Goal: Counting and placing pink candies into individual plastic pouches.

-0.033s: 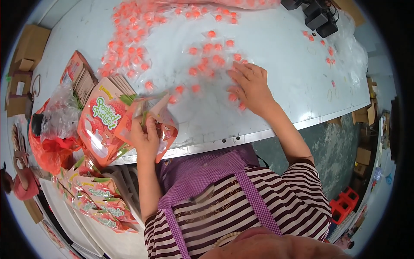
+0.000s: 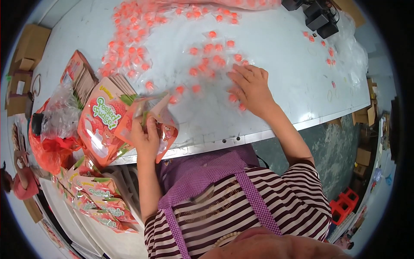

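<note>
My left hand [image 2: 145, 139] grips an orange-pink stand-up pouch [image 2: 161, 117] at the front edge of the white table [image 2: 284, 56], its mouth held apart toward the candies. My right hand [image 2: 251, 86] lies palm down, fingers spread, over a few small orange candies in clear wrappers [image 2: 215, 58]. Many more of these candies [image 2: 129, 56] are scattered across the far left of the table. A stack of flat empty pouches [image 2: 100, 123] lies just left of the held pouch.
A red plastic bag [image 2: 47, 149] and a crumpled clear bag [image 2: 60, 113] sit at the table's left end. Pouches [image 2: 101, 200] are piled below the left edge. Cardboard boxes [image 2: 23, 56] stand far left, a black device [image 2: 319, 17] at top right, a red crate [image 2: 345, 200] on the floor.
</note>
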Demonstrator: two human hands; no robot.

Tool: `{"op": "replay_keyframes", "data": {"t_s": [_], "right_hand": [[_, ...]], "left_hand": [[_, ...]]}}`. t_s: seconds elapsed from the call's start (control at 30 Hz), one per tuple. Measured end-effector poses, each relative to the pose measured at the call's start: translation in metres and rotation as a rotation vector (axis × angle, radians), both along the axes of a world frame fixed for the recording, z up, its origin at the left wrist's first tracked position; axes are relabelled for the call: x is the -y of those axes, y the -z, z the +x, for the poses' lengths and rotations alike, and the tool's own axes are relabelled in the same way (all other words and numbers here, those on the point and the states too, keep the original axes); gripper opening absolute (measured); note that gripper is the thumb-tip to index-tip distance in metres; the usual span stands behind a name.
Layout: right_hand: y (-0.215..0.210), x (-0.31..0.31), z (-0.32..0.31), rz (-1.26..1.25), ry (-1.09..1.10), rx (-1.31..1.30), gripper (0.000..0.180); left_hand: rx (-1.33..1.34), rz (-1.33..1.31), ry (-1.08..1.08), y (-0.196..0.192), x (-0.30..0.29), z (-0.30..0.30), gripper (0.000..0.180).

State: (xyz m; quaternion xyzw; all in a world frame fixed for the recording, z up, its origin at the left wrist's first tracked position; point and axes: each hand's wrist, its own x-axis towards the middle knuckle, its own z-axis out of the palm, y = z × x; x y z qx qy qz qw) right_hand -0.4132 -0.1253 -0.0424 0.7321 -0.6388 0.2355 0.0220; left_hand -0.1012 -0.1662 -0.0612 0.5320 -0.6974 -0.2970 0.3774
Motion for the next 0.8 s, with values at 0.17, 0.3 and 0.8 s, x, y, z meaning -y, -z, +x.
{"op": "replay_keyframes", "data": {"t_s": [0.17,0.3,0.8], "right_hand": [[0.001,-0.008,-0.009,0.078,-0.085,-0.075,0.033],[0.000,0.020,-0.018,-0.059,0.016,0.032,0.029],[0.009,0.086,-0.035,0.012,-0.046,-0.011,0.024]], "left_hand": [[-0.021,0.023,0.007,-0.002,-0.002,-0.001,0.019],[-0.065,-0.015,-0.015,-0.008,-0.002,-0.007,0.018],[-0.039,0.006,-0.002,-0.009,-0.001,-0.006,0.016]]}}
